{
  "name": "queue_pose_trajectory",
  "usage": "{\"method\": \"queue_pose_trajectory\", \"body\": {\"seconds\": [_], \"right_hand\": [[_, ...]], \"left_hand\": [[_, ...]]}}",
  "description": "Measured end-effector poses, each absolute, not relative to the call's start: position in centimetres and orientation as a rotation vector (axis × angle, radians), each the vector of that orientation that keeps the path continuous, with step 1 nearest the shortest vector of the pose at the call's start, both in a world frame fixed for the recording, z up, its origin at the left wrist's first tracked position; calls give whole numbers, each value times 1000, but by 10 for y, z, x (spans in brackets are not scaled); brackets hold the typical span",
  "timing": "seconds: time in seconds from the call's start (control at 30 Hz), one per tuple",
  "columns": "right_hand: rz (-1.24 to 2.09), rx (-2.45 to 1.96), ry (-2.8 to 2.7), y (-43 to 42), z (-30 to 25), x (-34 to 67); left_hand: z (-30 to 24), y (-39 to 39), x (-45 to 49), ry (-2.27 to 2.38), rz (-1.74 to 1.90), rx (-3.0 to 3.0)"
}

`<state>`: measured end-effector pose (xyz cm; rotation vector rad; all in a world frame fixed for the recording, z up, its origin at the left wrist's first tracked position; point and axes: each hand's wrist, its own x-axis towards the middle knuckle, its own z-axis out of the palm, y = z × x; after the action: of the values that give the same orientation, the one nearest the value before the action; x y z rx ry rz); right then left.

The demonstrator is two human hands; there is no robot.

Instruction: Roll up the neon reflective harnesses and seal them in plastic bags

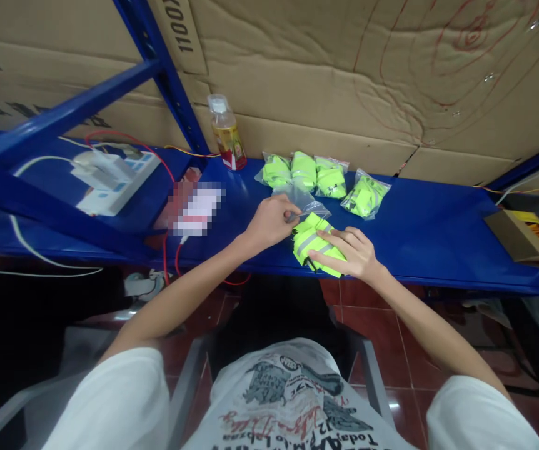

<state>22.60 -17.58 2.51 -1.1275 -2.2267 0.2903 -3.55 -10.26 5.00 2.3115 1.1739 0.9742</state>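
Note:
A folded neon-yellow reflective vest (315, 240) with grey stripes lies at the front edge of the blue shelf. My right hand (351, 250) rests on it, its fingers curved around its right side. Just left of the vest, my left hand (274, 219) is closed in a pinch on the rim of a clear plastic bag (304, 201). The bag lies flattened behind the vest, and its opening faces the vest. Farther back sit several clear bags with the same neon-yellow material inside, among them a bagged vest (366, 195) at the right end.
A drink bottle (229, 134) stands against the cardboard wall (307, 94). To the left are a white power strip (119, 181) with cables and a blurred-out device (197, 209) on a red cord. An open cardboard box (523, 234) sits at the right. Blue posts frame the shelf (433, 231).

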Motion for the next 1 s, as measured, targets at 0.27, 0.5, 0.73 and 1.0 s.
{"method": "queue_pose_trajectory", "body": {"seconds": [0.27, 0.5, 0.73, 1.0], "right_hand": [[381, -1081, -2332, -166, 13, 236], [147, -1182, -2323, -153, 4, 249], [32, -1126, -2479, -145, 2, 238], [-230, -942, -2732, -131, 18, 231]], "left_hand": [[51, -106, -37, 1008, 847, 2432], [48, -110, -38, 905, 713, 2484], [38, -116, -33, 887, 806, 2246], [14, -109, -47, 853, 725, 2095]]}}
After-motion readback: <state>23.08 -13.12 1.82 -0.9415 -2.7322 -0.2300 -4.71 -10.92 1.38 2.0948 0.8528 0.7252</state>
